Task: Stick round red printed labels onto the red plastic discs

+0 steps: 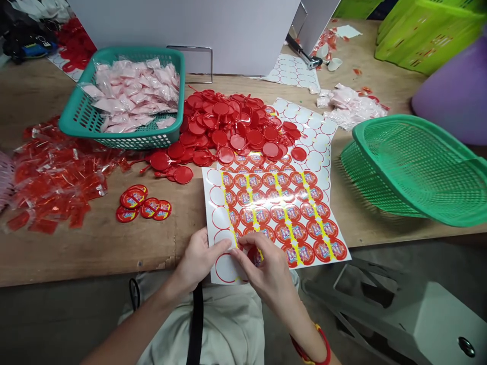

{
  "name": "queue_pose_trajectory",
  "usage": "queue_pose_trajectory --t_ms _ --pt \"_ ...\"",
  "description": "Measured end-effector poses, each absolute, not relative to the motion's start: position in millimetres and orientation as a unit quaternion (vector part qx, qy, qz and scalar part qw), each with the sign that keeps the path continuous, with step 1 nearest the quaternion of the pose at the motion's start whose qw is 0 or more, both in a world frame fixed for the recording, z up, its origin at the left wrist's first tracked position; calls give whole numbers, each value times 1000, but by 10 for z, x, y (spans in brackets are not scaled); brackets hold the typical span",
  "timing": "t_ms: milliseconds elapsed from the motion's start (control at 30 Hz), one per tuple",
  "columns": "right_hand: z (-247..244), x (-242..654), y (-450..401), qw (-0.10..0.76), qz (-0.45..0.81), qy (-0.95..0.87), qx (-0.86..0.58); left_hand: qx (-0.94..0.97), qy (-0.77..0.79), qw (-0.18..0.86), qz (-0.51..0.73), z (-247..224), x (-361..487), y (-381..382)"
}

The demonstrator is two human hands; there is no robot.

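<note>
A white sheet of round red stickers (286,212) with yellow strips lies at the table's front edge, its near part sticking out over my lap. My left hand (201,256) grips the sheet's lower left edge, thumb on top and fingers underneath. Over the lower left rows, my right hand (264,258) has thumb and forefinger pinched together at a sticker's edge; the fingers partly hide that sticker. Bare backing with empty circle outlines runs down the sheet's left side. Just behind it is a heap of red round plastic pieces with short handles (228,126).
Loose round labelled pieces (141,204) lie left of the sheet. Farther left are red clear packets (57,177) and a teal basket (122,138) of pale pink packets. An empty green basket (407,172) stands right, near a purple container (452,91). Below is a grey stool (437,319).
</note>
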State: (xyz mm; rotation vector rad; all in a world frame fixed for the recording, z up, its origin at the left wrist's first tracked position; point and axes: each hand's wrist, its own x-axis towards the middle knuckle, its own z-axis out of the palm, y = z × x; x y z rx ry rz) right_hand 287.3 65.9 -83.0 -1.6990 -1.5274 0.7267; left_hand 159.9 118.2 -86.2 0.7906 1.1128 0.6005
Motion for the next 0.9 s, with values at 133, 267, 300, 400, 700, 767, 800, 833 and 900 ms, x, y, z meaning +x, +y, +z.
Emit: queue_pose_trajectory --t_ms 133,267,300,400,700,767,800,833,900 --pt "-786 2892 671 368 297 -582 -662 385 460 751 275 -846 1593 1182" --pt "-772 2911 667 369 311 -573 -663 432 455 736 254 -870 1553 1169" --pt "-773 2912 664 368 306 -574 -664 446 458 727 250 -875 1546 1164" --pt "-783 2910 654 365 280 -583 -670 485 474 696 237 -884 1536 1148" --pt "-768 2923 708 362 297 -602 -647 507 493 666 237 -886 1523 1195" --pt "-789 2978 723 351 309 -593 -656 515 511 646 237 -917 1496 1206" --pt "-805 3016 725 344 313 -583 -666 528 529 622 234 -938 1478 1209" --pt "-820 3059 725 340 316 -571 -677 545 551 589 228 -960 1459 1211" --pt "-845 3142 718 344 312 -550 -694 593 593 500 218 -992 1423 1208"
